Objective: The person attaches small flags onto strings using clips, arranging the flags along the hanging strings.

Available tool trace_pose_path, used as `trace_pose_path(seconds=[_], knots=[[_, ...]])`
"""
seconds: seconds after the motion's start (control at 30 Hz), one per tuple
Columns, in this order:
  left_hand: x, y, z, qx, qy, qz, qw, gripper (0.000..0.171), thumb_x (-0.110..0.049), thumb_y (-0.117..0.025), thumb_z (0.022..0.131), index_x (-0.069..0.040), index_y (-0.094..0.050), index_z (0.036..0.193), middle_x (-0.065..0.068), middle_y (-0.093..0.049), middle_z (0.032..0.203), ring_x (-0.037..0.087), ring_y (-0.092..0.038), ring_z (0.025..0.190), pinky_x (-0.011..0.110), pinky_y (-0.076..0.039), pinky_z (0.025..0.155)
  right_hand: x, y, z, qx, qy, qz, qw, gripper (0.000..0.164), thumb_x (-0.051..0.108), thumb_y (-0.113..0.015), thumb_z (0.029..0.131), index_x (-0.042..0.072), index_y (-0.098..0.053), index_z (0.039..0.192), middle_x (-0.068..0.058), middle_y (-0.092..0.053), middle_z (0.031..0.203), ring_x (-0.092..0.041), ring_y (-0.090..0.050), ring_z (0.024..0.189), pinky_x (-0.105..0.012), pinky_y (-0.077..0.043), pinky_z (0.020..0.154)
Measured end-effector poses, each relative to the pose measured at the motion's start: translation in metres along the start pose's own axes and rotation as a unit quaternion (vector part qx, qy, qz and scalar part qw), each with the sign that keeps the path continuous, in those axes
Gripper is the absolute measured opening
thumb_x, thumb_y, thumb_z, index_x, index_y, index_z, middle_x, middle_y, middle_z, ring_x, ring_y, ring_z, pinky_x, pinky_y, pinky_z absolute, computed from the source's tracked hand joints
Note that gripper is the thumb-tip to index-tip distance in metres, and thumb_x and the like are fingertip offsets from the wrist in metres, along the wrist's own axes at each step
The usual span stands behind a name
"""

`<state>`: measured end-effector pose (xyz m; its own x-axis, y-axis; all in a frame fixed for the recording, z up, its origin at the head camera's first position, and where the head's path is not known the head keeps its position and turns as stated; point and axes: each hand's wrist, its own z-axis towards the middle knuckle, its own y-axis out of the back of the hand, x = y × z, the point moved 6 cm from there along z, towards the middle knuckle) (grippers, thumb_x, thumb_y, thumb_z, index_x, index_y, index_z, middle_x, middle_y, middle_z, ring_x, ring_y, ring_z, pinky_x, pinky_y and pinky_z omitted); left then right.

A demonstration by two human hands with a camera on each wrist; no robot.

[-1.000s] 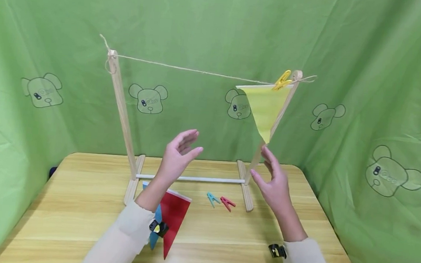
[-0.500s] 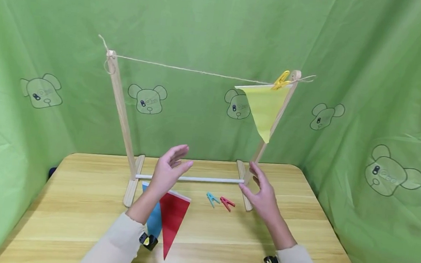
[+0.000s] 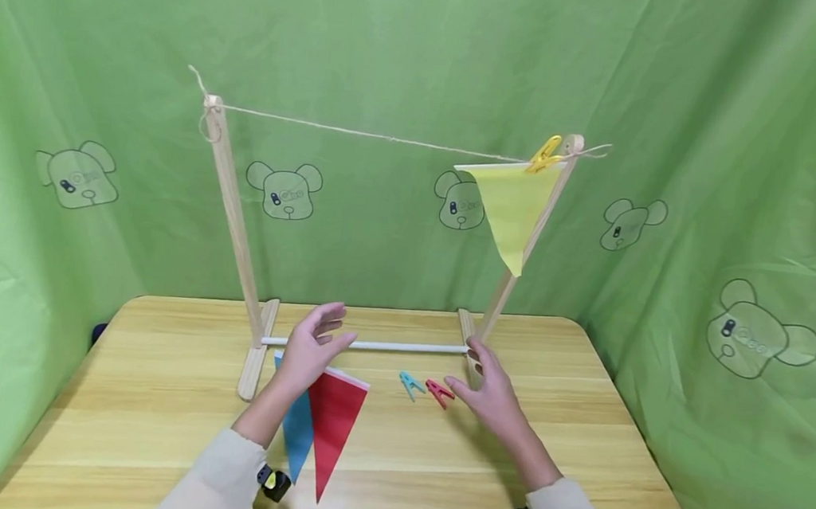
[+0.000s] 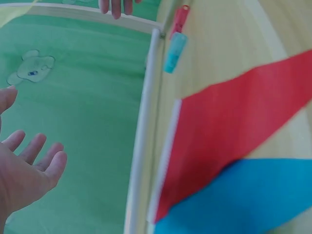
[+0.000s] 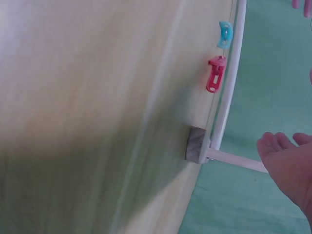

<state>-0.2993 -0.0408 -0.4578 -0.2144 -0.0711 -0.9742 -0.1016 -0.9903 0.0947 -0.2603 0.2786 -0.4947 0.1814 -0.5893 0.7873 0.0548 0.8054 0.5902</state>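
Note:
My left hand [image 3: 309, 349] hovers with relaxed fingers above the back end of two paper pennants and holds nothing. The red pennant [image 3: 336, 421] partly overlaps the blue pennant [image 3: 298, 431] on the table. Over the stand's right foot, my right hand [image 3: 494, 389] has loosely bent fingers with nothing in them. Just left of it lie a red clothespin [image 3: 439, 394] and a blue clothespin [image 3: 410, 384]. A yellow pennant [image 3: 516, 207] hangs from the string [image 3: 360, 132] near the right post, clipped by a yellow clothespin [image 3: 545, 155].
The wooden stand has a left post [image 3: 233, 209], a right post [image 3: 501, 302] and a white crossbar [image 3: 401, 347] low between them. It stands near the back of the wooden table [image 3: 115, 407]. A green curtain [image 3: 367, 227] with bear drawings encloses the back and sides.
Both hands have come down and back toward the person, the left from mid-stand, the right from below the yellow pennant's tip. The pennants and clothespins have stayed put.

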Motion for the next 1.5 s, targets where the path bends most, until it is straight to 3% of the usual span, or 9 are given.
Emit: trace_pose_path(seconds=[0.3,0.53,0.7,0.97,1.2,1.37,1.5], knots=[[0.027,0.010,-0.005,-0.010,0.045,0.045,0.9980,0.061,-0.014,-0.081,0.090,-0.007,-0.055,0.145,0.016,-0.061,0.141,0.038,-0.059,0.128,0.052,-0.051,0.108,-0.013,-0.011,-0.003,0.040,-0.050,-0.029,0.998,0.085,0.029,-0.080,0.092,0.001,-0.033,0.158,-0.026,-0.041,0.157,-0.046,-0.045,0.142,-0.059,-0.039,0.117],[0.050,0.021,-0.009,-0.020,0.082,0.076,0.9935,0.064,-0.017,-0.081,0.089,-0.005,-0.053,0.146,0.019,-0.060,0.140,0.043,-0.057,0.125,0.046,-0.055,0.100,-0.022,-0.020,-0.004,0.063,-0.056,-0.068,0.994,0.077,0.027,-0.081,0.091,-0.001,-0.042,0.152,-0.024,-0.048,0.150,-0.044,-0.047,0.140,-0.058,-0.039,0.118],[0.064,0.028,-0.014,-0.027,0.100,0.105,0.9891,0.065,-0.018,-0.080,0.090,0.000,-0.051,0.146,0.024,-0.057,0.142,0.045,-0.056,0.125,0.050,-0.053,0.102,-0.025,-0.027,-0.006,0.073,-0.056,-0.095,0.991,0.073,0.025,-0.081,0.090,-0.002,-0.046,0.148,-0.022,-0.053,0.146,-0.043,-0.049,0.138,-0.058,-0.040,0.117],[0.070,0.033,-0.013,-0.042,0.103,0.173,0.9787,0.072,-0.014,-0.085,0.083,0.009,-0.051,0.141,0.030,-0.060,0.132,0.038,-0.068,0.104,0.045,-0.060,0.089,-0.029,-0.032,-0.004,0.081,-0.052,-0.113,0.989,0.072,0.025,-0.084,0.088,-0.004,-0.050,0.145,-0.022,-0.058,0.137,-0.039,-0.058,0.127,-0.054,-0.048,0.110],[0.075,0.031,-0.008,-0.041,0.097,0.231,0.9671,0.070,-0.015,-0.088,0.080,0.014,-0.056,0.134,0.028,-0.063,0.120,0.037,-0.061,0.108,0.052,-0.054,0.100,-0.029,-0.033,-0.002,0.081,-0.047,-0.133,0.987,0.070,0.023,-0.086,0.085,-0.006,-0.054,0.141,-0.018,-0.062,0.123,-0.028,-0.062,0.108,-0.047,-0.057,0.097],[0.079,0.029,-0.008,-0.038,0.085,0.249,0.9640,0.064,-0.015,-0.089,0.079,0.016,-0.060,0.127,0.027,-0.060,0.112,0.037,-0.059,0.103,0.051,-0.055,0.096,-0.028,-0.035,-0.002,0.080,-0.043,-0.149,0.985,0.065,0.021,-0.087,0.084,-0.006,-0.058,0.136,-0.014,-0.063,0.115,-0.023,-0.061,0.100,-0.043,-0.058,0.090],[0.084,0.029,-0.010,-0.036,0.082,0.279,0.9561,0.052,-0.016,-0.089,0.079,0.014,-0.063,0.112,0.023,-0.056,0.105,0.034,-0.054,0.098,0.044,-0.053,0.085,-0.027,-0.038,-0.003,0.085,-0.036,-0.174,0.980,0.056,0.018,-0.087,0.084,-0.005,-0.062,0.128,-0.011,-0.061,0.108,-0.018,-0.055,0.090,-0.035,-0.055,0.080]])
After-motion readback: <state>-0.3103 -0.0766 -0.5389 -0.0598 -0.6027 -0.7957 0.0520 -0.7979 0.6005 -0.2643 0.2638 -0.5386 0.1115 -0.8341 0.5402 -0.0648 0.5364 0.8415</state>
